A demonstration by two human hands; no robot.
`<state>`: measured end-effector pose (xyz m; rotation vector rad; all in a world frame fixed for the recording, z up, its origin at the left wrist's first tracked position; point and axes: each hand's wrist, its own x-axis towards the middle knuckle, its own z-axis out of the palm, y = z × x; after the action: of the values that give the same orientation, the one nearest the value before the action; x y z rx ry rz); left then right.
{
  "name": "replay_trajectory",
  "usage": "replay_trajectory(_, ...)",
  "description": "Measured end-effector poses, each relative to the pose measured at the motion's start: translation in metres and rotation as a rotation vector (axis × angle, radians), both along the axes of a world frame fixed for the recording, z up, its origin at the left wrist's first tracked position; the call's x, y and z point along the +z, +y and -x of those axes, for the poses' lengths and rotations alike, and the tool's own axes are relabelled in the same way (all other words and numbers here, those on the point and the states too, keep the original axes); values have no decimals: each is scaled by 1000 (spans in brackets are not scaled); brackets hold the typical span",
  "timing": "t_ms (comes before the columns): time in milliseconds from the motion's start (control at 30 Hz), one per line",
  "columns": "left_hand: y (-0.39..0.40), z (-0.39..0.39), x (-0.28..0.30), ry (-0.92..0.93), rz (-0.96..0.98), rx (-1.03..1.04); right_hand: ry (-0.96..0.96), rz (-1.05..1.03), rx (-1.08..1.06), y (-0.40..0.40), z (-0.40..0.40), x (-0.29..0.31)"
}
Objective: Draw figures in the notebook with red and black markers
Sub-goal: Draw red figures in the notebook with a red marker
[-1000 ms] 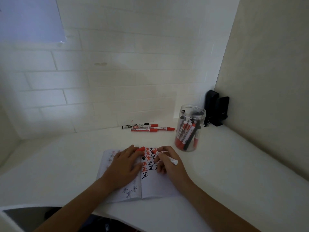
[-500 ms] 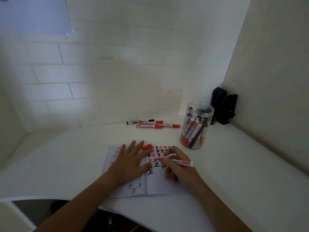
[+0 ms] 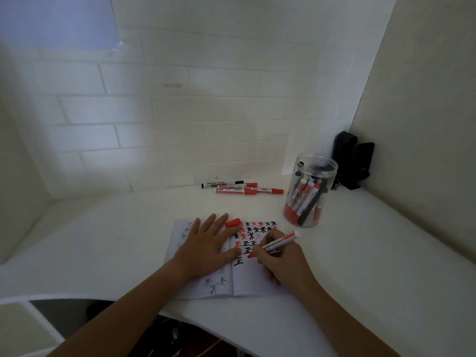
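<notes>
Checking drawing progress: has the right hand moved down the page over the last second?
Yes. The right hand with its marker has dropped from the notebook's top rows toward its lower figures.

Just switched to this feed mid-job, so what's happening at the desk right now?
A person is drawing in an open notebook on a white desk. The right hand grips an uncapped red marker with its tip on the right page, beside rows of red and black figures. The left hand lies flat on the pages, holding them down. The marker's red cap lies at the notebook's top edge. More markers lie loose near the wall and stand in a clear jar.
</notes>
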<state>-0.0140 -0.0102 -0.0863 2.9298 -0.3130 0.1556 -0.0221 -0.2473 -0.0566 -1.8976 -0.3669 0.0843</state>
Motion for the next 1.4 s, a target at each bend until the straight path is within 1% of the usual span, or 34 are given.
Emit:
replay_trajectory(400,0,0,0,-12,8,-7,-15,66,6,0,2,2)
replay_trajectory(633,0,1,0,-12,22,-4,17,25,-64,0,2,2)
replay_trajectory(800,0,0,-1,-15,27,-7,7,26,-39,0,2,3)
replay_trajectory(1000,0,0,0,-14,3,-4,-4,78,-22,1,4,3)
replay_trajectory(1400,0,-1,-2,-19,5,-4,28,66,-70,1,2,2)
